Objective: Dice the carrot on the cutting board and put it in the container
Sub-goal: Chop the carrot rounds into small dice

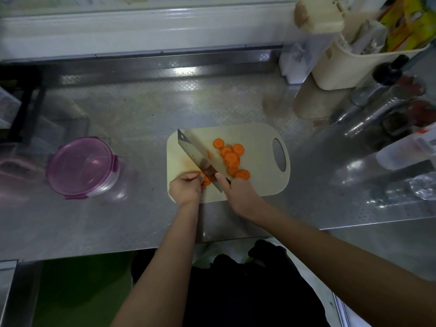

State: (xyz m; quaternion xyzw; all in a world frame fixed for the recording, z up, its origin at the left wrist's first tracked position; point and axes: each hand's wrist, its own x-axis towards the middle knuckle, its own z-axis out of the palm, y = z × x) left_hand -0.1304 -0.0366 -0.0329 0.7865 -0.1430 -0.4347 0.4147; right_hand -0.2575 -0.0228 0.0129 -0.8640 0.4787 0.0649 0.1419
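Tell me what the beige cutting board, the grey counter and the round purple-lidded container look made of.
Beige cutting board: likely plastic, matte, thin with a moulded handle hole. Grey counter: stainless steel, glossy, embossed checker pattern with bright reflections. Round purple-lidded container: translucent purple plastic lid with clips; clear body, plastic or glass, cannot tell.

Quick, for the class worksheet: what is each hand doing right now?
Left hand: grips the carrot stub on the cutting board.
Right hand: grips the knife.
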